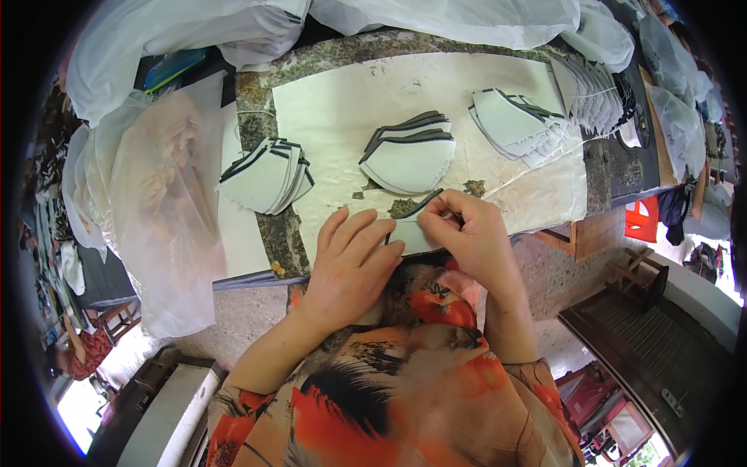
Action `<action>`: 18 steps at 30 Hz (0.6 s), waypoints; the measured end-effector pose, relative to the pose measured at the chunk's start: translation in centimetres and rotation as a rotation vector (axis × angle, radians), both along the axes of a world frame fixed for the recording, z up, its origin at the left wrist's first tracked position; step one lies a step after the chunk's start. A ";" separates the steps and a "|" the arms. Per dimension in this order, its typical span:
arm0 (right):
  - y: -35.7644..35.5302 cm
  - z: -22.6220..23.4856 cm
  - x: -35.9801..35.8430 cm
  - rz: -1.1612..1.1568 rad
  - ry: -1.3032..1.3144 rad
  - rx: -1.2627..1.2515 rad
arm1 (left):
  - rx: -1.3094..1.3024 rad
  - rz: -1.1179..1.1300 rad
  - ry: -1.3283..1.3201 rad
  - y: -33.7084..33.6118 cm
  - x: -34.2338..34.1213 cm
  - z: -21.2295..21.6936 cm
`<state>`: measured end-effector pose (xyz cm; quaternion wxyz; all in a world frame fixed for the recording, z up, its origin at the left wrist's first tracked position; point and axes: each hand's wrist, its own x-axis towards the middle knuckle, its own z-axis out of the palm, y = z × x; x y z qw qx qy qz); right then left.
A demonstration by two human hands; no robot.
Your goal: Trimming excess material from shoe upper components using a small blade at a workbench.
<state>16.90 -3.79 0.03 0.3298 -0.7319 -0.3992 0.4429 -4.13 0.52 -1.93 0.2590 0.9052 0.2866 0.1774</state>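
At the near edge of the table lies a white curved fabric piece (408, 233) with a black edging strip (425, 204) along its far rim. My right hand (471, 233) is closed in a pinch on the strip at the piece's right end. A thin dark end shows between those fingers, partly hidden. My left hand (350, 261) rests over the left side of the piece, fingers stretched out and slightly apart. Similar black-edged white pieces lie beyond in a left stack (268, 179), a middle stack (411, 159) and a right stack (517, 128).
Pale paper sheeting (327, 101) covers the worn tabletop. A further fanned stack (591, 97) stands at the far right. Clear plastic bags (167, 194) drape over the left side, and more plastic (459, 19) lines the back. A dark wooden bench (646, 335) stands lower right.
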 end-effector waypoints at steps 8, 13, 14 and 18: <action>-0.1 -0.2 0.2 0.020 0.032 -0.018 | 0.004 0.007 -0.014 -0.1 0.0 -0.3; -0.1 -0.2 0.1 0.017 0.022 -0.017 | 0.028 -0.010 0.008 -0.1 0.0 0.0; -0.1 -0.3 0.1 0.023 0.007 -0.010 | 0.024 -0.009 0.019 -0.1 0.1 0.0; -0.1 -0.5 0.0 0.018 -0.017 0.008 | 0.016 -0.003 0.048 -0.1 0.2 0.3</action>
